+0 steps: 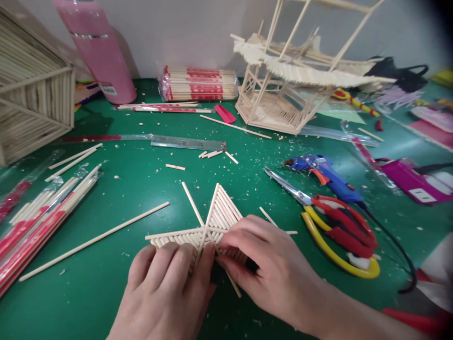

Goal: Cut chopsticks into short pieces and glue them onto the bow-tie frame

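Observation:
On the table in front of me lies a flat panel of thin wooden sticks (pixel 223 204), with crossing sticks over filled wedges of short pieces. My left hand (pixel 170 283) grips its left part, fingers bent over the sticks and thumb near the crossing. From the right, my right hand (pixel 265 264) pinches at the panel just right of the crossing; whether a separate small stick is between its fingertips is hidden. Loose stick ends stick out past both hands. A long single stick (pixel 95 241) lies to the left of my left hand.
Scissors (pixel 318 217) and a blue glue gun (pixel 318 170) with its cord lie at right. Behind stand a stick-built pavilion model (pixel 272 94), a bundle of wrapped chopsticks (pixel 200 84) and a pink bottle (pixel 101 56). Opened chopstick packs (pixel 46 222) lie at left, a ruler (pixel 187 143) mid-table.

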{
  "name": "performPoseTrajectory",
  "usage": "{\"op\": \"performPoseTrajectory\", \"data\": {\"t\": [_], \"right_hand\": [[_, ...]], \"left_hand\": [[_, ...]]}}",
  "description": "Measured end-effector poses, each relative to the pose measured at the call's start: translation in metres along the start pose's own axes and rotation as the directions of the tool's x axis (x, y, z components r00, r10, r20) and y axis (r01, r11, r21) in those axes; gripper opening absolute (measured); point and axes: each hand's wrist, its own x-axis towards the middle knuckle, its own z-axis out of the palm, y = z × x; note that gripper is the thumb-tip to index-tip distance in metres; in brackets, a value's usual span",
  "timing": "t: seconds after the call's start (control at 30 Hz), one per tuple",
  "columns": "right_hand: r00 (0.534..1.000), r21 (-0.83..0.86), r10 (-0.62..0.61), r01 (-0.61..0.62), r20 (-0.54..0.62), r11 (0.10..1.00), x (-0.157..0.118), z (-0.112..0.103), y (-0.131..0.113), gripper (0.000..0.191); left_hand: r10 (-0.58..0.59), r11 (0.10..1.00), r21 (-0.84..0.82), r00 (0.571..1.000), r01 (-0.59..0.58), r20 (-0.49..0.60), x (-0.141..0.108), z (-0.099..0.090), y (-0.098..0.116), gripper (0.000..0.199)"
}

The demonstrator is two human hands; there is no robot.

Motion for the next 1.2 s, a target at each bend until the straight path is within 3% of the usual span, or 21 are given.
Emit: {"op": "performPoseTrajectory", "data": {"t": [0.47, 0.73, 0.9, 1.2], "right_hand": [[1.000, 0.001, 0.007, -0.007, 0.002, 1.000, 0.0002, 0.0000, -0.0003, 0.006], [0.999, -0.003, 0.029, -0.029, 0.018, 1.000, -0.0012, 0.0001, -0.0004, 0.005], [0.999, -0.011, 0.032, -0.031, 0.018, 0.999, -0.0018, 0.0001, -0.0008, 0.005], [0.999, -0.010, 0.048, -0.048, 0.025, 0.999, -0.0008, 0.0002, -0.0008, 0.003]], "left_hand": [[-0.010, 1.000, -0.011, 1.000, 0.010, -0.005, -0.0015, 0.0013, -0.0001, 0.035], [-0.084, 0.988, -0.130, 0.996, 0.078, -0.040, -0.0057, -0.0002, -0.0009, 0.027], [0.020, 0.999, -0.040, 0.998, -0.022, -0.056, -0.0048, 0.0020, -0.0044, 0.029], [0.063, 0.998, 0.028, 0.991, -0.060, -0.117, -0.0035, 0.0037, -0.0015, 0.026]]}}
